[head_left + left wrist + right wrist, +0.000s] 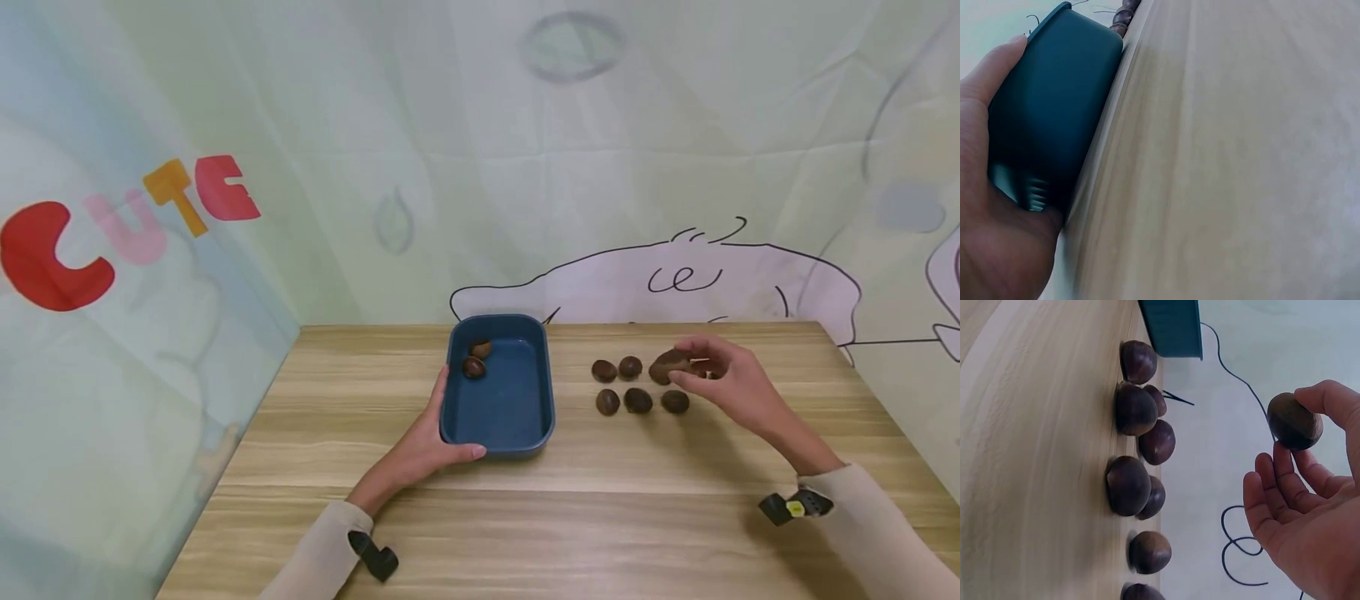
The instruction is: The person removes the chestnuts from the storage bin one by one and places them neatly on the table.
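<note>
A deep blue rectangular container stands on the table, with two brown chestnuts inside near its far left corner. My left hand grips its near left corner, the thumb along the near side and the fingers at the left side. To the right of the container, my right hand pinches one chestnut between thumb and fingertips, raised off the table. Several more chestnuts lie in two loose rows below and left of that hand. Part of the far row is hidden behind the right hand.
The wood-grain table ends at a printed cloth backdrop with a line drawing and coloured letters. Both wrists carry small black camera mounts over light sleeves.
</note>
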A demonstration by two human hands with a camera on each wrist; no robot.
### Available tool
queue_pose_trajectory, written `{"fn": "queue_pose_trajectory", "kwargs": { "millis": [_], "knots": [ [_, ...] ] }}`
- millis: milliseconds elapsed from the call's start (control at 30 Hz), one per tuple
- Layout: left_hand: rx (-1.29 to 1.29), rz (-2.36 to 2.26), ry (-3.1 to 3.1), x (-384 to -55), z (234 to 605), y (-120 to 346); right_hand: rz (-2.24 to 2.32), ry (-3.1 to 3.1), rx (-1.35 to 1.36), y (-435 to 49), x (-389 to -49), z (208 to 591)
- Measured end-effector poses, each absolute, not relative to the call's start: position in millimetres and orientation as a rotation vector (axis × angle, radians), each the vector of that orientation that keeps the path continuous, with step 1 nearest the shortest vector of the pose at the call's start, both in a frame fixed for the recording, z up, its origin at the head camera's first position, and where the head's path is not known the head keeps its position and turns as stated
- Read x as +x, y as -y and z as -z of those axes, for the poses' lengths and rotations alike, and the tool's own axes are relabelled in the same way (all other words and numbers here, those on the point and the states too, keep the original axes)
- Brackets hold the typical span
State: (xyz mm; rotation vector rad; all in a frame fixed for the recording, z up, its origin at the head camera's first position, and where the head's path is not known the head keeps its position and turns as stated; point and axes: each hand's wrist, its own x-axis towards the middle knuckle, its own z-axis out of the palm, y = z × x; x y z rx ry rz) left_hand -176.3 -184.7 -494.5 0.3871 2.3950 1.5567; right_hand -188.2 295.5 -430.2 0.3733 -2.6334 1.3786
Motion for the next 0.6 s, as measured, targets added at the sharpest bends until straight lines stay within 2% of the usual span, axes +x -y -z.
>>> {"fn": "queue_pose_trajectory", "kwargs": {
  "millis": [600],
  "knots": [
    [0.388,-1.555,-2.386,-178.3,495.7,186.0,-1.364,2.557,0.374,-320.2,-176.0,439.6]
  ]
}}
